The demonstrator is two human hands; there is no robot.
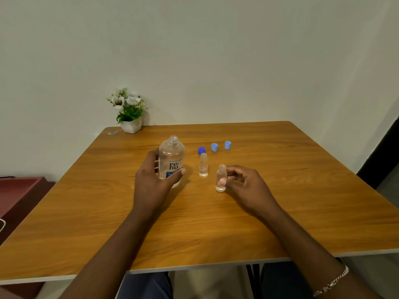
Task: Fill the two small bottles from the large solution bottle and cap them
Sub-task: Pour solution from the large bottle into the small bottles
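our left hand wraps the large solution bottle, upright and uncapped on the table. our right hand pinches the nearer small bottle, also upright with its mouth open. that mouth lies just right of the big bottle, so we judge the pour must tip rightward. the other small bottle stands between them, three blue caps behind.

Wooden table abuts plain white wall; potted white flowers at rear-left corner; red cabinet left.
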